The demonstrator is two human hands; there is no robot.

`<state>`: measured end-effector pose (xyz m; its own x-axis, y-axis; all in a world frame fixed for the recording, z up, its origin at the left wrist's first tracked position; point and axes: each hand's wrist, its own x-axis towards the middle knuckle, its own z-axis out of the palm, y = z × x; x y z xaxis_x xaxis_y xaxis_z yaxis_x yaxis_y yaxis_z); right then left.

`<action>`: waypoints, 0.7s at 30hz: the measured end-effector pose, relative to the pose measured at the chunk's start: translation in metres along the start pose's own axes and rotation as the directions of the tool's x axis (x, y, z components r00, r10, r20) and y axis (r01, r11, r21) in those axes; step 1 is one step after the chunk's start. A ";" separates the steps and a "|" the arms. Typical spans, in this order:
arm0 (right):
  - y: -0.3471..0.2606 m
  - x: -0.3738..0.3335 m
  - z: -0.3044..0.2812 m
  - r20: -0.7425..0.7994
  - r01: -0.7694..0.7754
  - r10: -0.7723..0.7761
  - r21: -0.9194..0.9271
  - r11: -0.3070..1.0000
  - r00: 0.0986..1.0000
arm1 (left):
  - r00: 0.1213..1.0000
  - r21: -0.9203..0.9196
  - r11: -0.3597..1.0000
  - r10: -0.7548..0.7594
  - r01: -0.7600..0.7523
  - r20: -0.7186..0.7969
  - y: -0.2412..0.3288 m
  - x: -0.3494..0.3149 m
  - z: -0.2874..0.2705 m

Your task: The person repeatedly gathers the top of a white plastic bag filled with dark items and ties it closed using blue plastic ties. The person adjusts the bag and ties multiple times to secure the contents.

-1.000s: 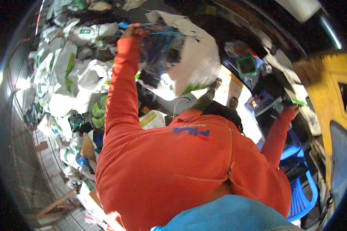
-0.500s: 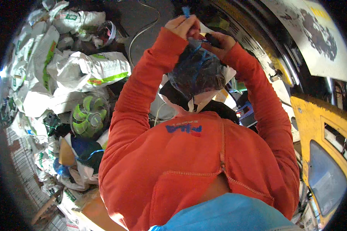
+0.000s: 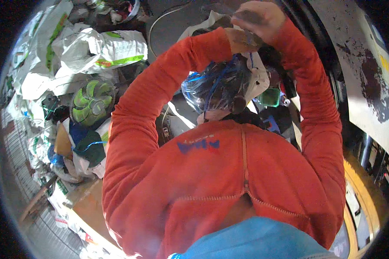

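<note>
A dark bundle (image 3: 224, 86), wrapped in clear plastic and tied with blue string (image 3: 216, 84), stands in front of my chest. White sacking lies around its far and right sides. My left hand (image 3: 243, 41) is at the top of the bundle, its fingers closed around the blue string, which shows against the hand and below it. Above and just right of it, my right hand (image 3: 263, 19) is raised with its fingers bent. Motion blurs that hand, and shadow darkens its palm side, so I cannot make out whether anything is in it.
Printed white sacks (image 3: 112, 47) are heaped at the left, near a green fan (image 3: 93, 103). A pale cable (image 3: 153, 28) runs along the floor beyond. At the right stand a white panel with peeled patches (image 3: 363, 73) and a yellow frame (image 3: 367, 203). A green container (image 3: 270, 97) sits beside the bundle.
My left hand has moved right and down to the top of the bundle. My right hand has risen above it. My view has shifted, and the bundle shows more of its plastic.
</note>
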<state>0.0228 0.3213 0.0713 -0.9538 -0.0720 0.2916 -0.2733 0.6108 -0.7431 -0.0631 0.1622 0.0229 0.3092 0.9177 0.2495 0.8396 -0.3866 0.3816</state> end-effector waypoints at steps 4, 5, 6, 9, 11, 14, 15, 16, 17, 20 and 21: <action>0.024 0.019 -0.002 0.018 -0.023 0.018 0.346 0.938 1.000 | 0.873 -0.159 0.966 -0.253 0.204 -0.416 0.010 0.004 -0.018; 0.035 0.022 0.000 0.073 -0.166 0.150 0.505 0.847 0.986 | 0.806 -0.348 0.821 -0.544 0.453 -0.234 0.011 0.004 -0.023; 0.050 0.021 -0.001 -0.016 -0.088 0.099 0.319 0.944 0.995 | 0.662 -0.495 0.602 -0.746 0.626 -0.071 0.013 0.001 -0.027; 0.105 0.013 -0.010 -0.125 -0.163 0.162 0.009 0.987 0.979 | 0.325 -0.667 0.102 -0.920 0.738 0.220 0.001 0.005 -0.029; 0.135 0.007 0.006 0.011 -0.538 0.547 0.202 0.819 0.837 | 0.325 -0.388 0.258 -0.939 0.885 0.116 -0.008 0.012 -0.022; 0.164 0.001 0.021 0.195 -0.474 0.450 0.103 0.874 0.871 | 0.113 -0.006 0.114 -0.993 0.993 -0.036 -0.020 0.031 -0.004; 0.168 0.003 0.023 0.157 -0.359 0.343 0.085 0.930 0.926 | 0.075 0.061 0.074 -0.997 0.995 -0.015 -0.023 0.037 0.001; 0.169 0.006 0.023 0.146 -0.283 0.273 0.056 0.957 0.951 | 0.036 0.127 0.036 -0.999 0.991 0.003 -0.025 0.042 0.004; 0.168 0.012 0.022 0.134 -0.205 0.200 0.023 0.979 0.971 | 0.023 0.167 0.020 -1.000 0.986 -0.013 -0.026 0.047 0.008; 0.155 0.035 0.008 0.211 -0.107 0.148 -0.196 0.975 0.966 | 0.022 0.236 -0.001 -0.995 0.972 -0.092 -0.029 0.055 0.013; 0.148 0.039 0.004 0.197 -0.046 0.099 -0.258 0.965 0.975 | -0.038 0.213 -0.047 -0.998 0.976 -0.045 -0.029 0.055 0.013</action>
<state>-0.0557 0.4059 -0.0297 -0.9820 -0.1652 0.0920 -0.1878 0.7963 -0.5750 -0.0649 0.2256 0.0139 -0.8701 0.3472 -0.3499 0.3578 0.9331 0.0360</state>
